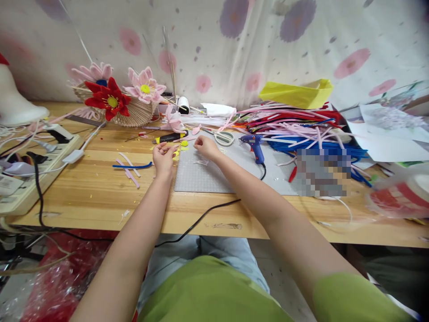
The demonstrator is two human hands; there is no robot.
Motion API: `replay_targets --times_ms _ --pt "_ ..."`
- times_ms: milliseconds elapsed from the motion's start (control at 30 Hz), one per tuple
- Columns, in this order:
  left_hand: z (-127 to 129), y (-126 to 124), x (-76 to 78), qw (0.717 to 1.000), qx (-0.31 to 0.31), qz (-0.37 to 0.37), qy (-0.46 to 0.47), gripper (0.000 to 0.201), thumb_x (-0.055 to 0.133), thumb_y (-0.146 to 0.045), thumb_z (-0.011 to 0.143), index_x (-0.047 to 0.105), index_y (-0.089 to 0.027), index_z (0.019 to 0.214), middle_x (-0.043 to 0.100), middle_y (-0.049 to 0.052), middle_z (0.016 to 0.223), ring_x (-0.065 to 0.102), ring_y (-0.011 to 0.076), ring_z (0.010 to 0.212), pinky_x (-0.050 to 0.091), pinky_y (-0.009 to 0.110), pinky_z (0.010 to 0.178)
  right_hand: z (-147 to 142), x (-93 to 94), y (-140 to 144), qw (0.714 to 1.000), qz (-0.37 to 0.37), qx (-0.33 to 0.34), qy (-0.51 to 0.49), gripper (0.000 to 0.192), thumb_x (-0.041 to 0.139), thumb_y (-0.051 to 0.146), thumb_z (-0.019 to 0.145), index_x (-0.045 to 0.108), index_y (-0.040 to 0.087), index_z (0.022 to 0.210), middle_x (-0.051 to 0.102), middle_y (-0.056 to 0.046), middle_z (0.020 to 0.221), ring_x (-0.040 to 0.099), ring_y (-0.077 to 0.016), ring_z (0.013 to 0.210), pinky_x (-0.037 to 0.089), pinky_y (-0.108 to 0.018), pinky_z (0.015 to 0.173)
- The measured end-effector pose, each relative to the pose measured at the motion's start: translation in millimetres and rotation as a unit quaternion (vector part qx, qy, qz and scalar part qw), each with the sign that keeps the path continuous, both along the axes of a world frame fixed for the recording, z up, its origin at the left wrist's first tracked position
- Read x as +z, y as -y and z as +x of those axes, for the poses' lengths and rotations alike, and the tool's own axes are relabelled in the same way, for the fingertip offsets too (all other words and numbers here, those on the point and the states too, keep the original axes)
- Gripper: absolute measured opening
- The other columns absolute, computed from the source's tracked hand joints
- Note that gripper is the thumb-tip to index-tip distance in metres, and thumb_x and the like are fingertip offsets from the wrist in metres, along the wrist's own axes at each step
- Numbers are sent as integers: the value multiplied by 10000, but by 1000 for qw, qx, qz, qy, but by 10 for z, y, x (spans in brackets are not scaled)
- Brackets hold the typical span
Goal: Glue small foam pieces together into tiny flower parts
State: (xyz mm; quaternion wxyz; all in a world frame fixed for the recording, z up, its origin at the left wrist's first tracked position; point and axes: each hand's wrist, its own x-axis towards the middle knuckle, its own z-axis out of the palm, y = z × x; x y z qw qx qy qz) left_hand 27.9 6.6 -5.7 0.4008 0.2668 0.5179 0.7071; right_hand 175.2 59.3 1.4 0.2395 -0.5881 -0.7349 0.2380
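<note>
At the far left of the wooden table (pixel 100 188) a power strip (pixel 30 174) lies with cords plugged in, and a black cable (pixel 38 192) drops from it over the front edge. Behind it stands a woven fan (pixel 132 114) carrying 3 pipe-cleaner flowers, the red one (pixel 109 99) in front. Nearer me, a blue pipe cleaner (pixel 132 166) lies across 2 pink strips (pixel 129 169) on bare wood.

My left hand (pixel 163 157) rests at the left edge of the grey cutting mat (pixel 201 176), fingers curled in toward the thumb; whatever it pinches is too small for me to tell. Small yellow pieces (pixel 183 144) lie just beside it, between my 2 hands, at the mat's far-left corner. Behind them lies a black-and-yellow tool (pixel 169 137).

My right hand (pixel 206 147) sits over the mat's far edge, loosely closed with fingertips drawn together; I cannot tell if it holds anything. Just beyond it lie white-handled scissors (pixel 223 137). Farther right, a blue glue gun (pixel 254 146) stands on the mat, its cord trailing off toward me. Past that is a heap of pipe cleaners (pixel 295 127), pink, red and blue, with a yellow paper tray (pixel 296 93) behind it.
</note>
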Motion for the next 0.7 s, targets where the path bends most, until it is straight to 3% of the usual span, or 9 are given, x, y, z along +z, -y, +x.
replay_targets --times_ms 167,400,533,700 --pt "5 -9 -44 1000 3 9 -24 377 686 -141 599 440 -205 877 560 -53 705 624 102 675 444 216 649 -105 -49 -37 999 -28 -14 17 105 551 251 793 624 197 846 668 -41 962 578 -170 877 409 -274 750" --pt "-34 -3 -2 1000 6 -2 -12 373 682 -105 589 445 -202 861 550 -57 692 617 101 665 442 215 643 -358 -99 -137 994 -9 14 105 184 554 267 788 611 175 937 589 -127 1140 543 -247 1028 420 -343 847" --pt "1 9 9 1000 2 0 -9 341 657 -91 608 451 -198 859 553 -57 678 614 92 650 439 204 628 -265 -70 -135 996 -16 31 78 128 508 232 810 581 177 899 622 -91 1043 560 -199 925 415 -309 798" --pt "39 24 -18 998 -41 24 -41 350 678 -116 598 462 -198 859 564 -56 679 609 93 637 436 205 613 20 -48 -41 999 -7 32 -30 47 515 215 784 531 178 810 635 -22 827 541 -129 752 393 -256 715"
